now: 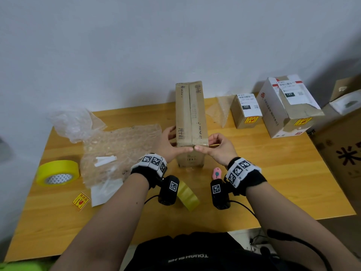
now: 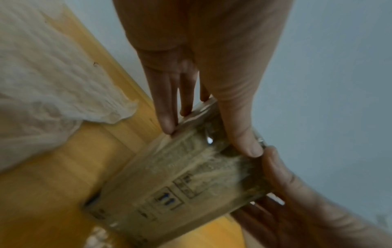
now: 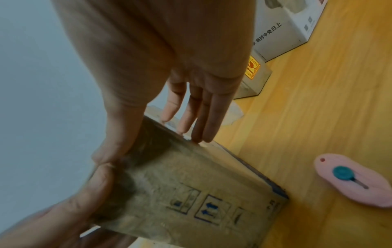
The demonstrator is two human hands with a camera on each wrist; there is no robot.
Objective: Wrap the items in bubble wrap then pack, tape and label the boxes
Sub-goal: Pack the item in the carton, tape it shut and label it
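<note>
Both hands, left and right, press straight-fingered grips flat against the glossy, taped cardboard box.

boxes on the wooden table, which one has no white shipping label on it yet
The tall brown cardboard box pressed between both hands. The small brown cardboard box and the large white carton to its right each carry a white label and a yellow sticker.

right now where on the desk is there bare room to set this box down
Bare wood lies on the table's near right, between the pink cutter and the white box, and along the near left edge below the fragile sticker. The left half is crowded: bubble wrap, yellow tape roll.
</note>
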